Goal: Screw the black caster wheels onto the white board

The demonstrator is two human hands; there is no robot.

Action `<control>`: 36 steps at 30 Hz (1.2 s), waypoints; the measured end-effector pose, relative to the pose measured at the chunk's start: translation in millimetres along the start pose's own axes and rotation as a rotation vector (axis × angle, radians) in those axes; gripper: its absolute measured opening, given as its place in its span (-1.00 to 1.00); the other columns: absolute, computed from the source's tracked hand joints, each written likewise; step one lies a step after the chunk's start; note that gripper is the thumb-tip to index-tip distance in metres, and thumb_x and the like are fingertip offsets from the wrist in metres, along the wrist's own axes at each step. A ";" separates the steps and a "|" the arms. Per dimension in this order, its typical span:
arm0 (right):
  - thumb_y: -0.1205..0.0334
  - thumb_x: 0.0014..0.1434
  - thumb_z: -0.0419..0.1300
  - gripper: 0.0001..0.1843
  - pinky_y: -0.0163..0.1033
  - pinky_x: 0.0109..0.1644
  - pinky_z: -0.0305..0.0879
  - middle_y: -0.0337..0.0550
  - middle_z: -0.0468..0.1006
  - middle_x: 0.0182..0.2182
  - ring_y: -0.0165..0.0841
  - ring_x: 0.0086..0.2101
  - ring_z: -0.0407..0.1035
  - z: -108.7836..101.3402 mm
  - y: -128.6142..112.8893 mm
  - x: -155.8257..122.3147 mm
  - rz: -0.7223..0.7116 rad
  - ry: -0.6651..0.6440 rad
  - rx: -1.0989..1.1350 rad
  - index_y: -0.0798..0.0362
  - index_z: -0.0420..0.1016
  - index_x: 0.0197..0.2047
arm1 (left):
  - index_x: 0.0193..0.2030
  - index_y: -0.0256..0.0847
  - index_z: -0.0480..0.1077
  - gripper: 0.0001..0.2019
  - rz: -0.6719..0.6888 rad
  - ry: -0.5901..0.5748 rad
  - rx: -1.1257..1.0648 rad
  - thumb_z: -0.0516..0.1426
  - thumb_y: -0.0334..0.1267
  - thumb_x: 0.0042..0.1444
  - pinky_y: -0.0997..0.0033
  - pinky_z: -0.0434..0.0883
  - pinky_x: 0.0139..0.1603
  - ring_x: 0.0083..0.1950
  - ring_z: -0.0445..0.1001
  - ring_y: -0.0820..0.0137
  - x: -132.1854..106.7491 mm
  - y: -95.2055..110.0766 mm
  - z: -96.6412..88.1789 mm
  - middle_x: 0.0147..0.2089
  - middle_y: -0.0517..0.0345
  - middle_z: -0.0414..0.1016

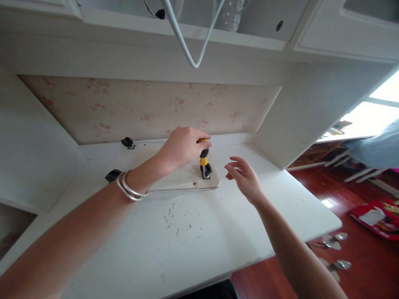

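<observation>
My left hand (187,145) grips the top of a yellow and black screwdriver (203,158), which stands nearly upright. The screwdriver's shaft points down at the metal plate of a black caster (206,169) at the right end of a white board (174,182). More black casters sit at the board's left end, one at the back (127,142) and one nearer (113,175). To the right of the board, my right hand (245,178) hovers over the desk with fingers apart and nothing in them. The screwdriver's tip is too small to make out against the plate.
The white desk (249,232) carries dark scuff marks in front of the board. A white cable (195,64) hangs from the shelf above. Side panels close in left and right (311,95). A red tray (378,220) lies on the wooden floor at right.
</observation>
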State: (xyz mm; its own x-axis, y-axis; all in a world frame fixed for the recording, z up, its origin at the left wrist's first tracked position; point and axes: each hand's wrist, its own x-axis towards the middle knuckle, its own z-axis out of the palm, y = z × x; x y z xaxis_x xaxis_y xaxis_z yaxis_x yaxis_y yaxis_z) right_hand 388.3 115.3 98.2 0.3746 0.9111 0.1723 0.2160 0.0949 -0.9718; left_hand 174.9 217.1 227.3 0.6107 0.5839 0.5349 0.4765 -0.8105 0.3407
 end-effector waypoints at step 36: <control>-0.17 0.11 0.25 -0.57 -0.15 -0.33 0.37 -0.16 0.57 -0.31 -0.30 -0.46 0.42 25.8 104.8 -98.0 0.368 0.057 0.089 -0.03 0.48 -0.09 | -0.09 -0.21 0.45 -0.70 0.054 -0.207 0.246 -0.04 -0.10 0.37 0.29 0.40 -0.18 -0.23 0.57 0.21 15.0 1.0 12.4 -0.27 -0.01 0.57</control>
State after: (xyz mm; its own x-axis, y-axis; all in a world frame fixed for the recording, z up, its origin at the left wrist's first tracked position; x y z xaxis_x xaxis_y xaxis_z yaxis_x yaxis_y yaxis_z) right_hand 351.0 46.4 -24.7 0.4628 0.8669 -0.1850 -0.0207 -0.1981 -0.9800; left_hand 192.4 225.6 226.1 0.7429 0.5577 0.3702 0.5627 -0.8198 0.1057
